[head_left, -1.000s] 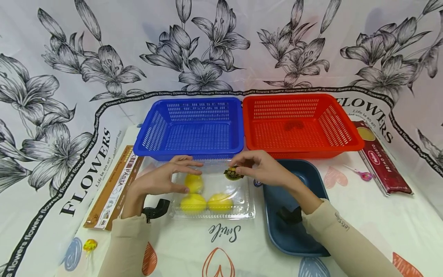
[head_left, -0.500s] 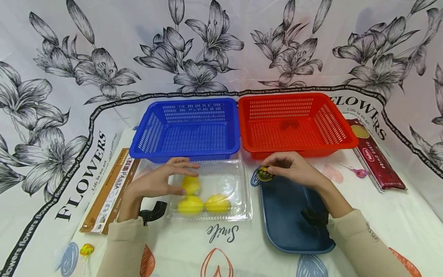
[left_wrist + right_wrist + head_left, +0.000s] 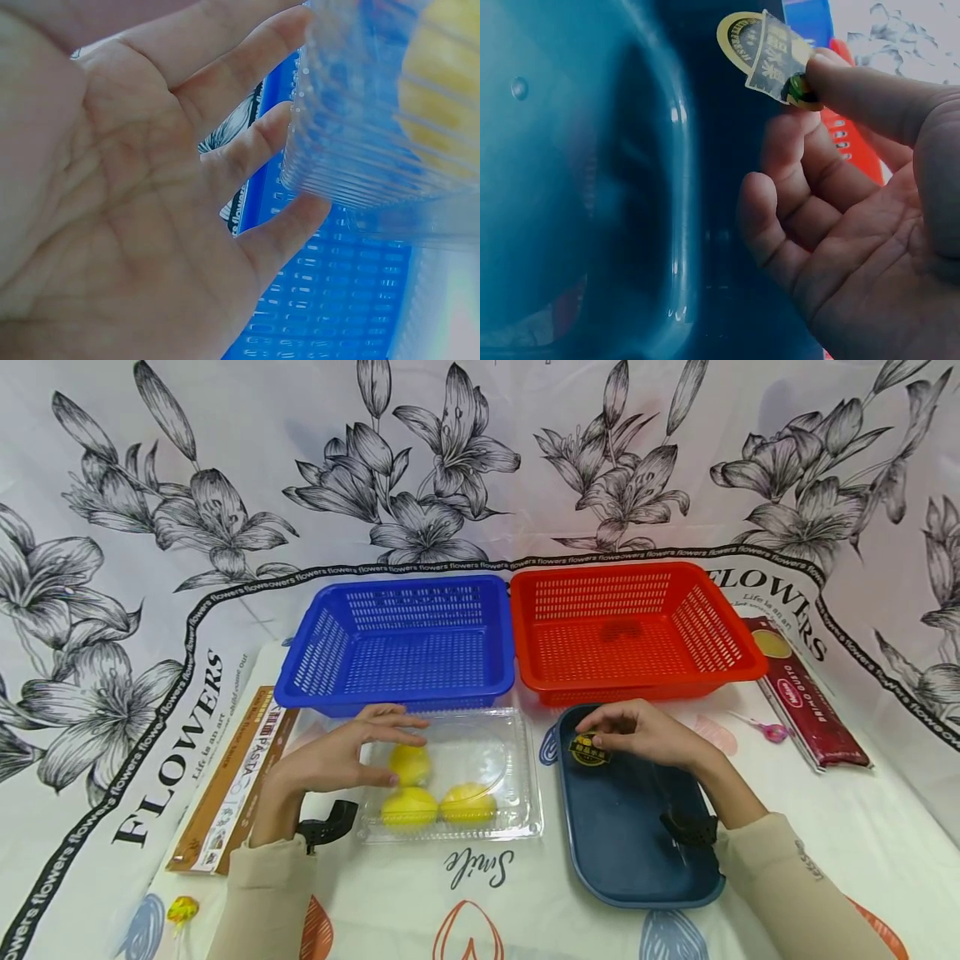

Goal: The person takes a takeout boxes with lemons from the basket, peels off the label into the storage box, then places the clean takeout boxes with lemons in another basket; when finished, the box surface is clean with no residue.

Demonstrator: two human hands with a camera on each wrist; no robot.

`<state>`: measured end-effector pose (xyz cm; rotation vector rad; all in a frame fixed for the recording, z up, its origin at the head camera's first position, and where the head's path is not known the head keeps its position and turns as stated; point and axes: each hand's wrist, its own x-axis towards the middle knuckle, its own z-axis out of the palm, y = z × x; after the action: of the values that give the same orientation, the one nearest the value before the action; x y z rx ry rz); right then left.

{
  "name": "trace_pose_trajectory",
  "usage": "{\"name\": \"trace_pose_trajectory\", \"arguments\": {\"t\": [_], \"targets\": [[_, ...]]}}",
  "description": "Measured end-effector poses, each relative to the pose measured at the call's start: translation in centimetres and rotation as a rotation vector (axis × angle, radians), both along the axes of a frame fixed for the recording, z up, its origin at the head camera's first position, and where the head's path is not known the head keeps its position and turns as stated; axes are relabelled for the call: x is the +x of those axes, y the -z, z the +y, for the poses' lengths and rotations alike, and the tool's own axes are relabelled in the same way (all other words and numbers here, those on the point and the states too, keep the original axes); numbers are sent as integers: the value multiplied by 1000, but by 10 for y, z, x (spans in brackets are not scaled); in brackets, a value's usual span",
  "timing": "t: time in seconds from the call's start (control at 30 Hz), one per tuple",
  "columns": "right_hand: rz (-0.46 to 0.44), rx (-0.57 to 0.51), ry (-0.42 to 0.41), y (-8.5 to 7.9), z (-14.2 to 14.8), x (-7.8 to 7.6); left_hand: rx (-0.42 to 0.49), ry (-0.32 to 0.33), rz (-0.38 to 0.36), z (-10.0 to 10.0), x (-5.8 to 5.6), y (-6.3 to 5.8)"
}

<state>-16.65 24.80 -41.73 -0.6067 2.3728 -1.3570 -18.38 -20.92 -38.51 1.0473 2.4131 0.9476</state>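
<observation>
Over the far end of a dark blue tray [image 3: 637, 860], the right hand [image 3: 651, 737] pinches a black-and-gold label [image 3: 588, 750] between thumb and finger. By the left side of a clear box [image 3: 480, 747] with yellow fruits [image 3: 468, 803] inside, the left hand [image 3: 333, 757] has its fingers spread, apparently touching the plastic. Behind stand a blue basket [image 3: 420, 662] and a red basket [image 3: 592, 652].

Baskets [image 3: 397, 700] sit side by side in back, box [image 3: 491, 752] of fruit [image 3: 468, 804] (I think) in front of the left one, tray [image 3: 637, 852] right of that, carton [image 3: 232, 781] far left, packet [image 3: 813, 702] far right.
</observation>
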Motion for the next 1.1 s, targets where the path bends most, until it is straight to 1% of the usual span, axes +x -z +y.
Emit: {"name": "trace_pose_trajectory", "arguments": {"t": [0.27, 0.43, 0.6, 0.77, 1.1], "targets": [[-27, 65, 4, 6, 3, -2, -5, -7, 11, 0, 1, 0], [-48, 82, -11, 10, 5, -3, -3, -3, 8, 0, 0, 0], [-14, 110, -37, 15, 5, -5, 2, 1, 5, 0, 0, -1], [23, 129, -56, 17, 4, -4, 4, -1, -3, 0, 1, -1], [38, 180, -30, 18, 5, 0, 6, -3, -2, 1, 0, -1]]}}
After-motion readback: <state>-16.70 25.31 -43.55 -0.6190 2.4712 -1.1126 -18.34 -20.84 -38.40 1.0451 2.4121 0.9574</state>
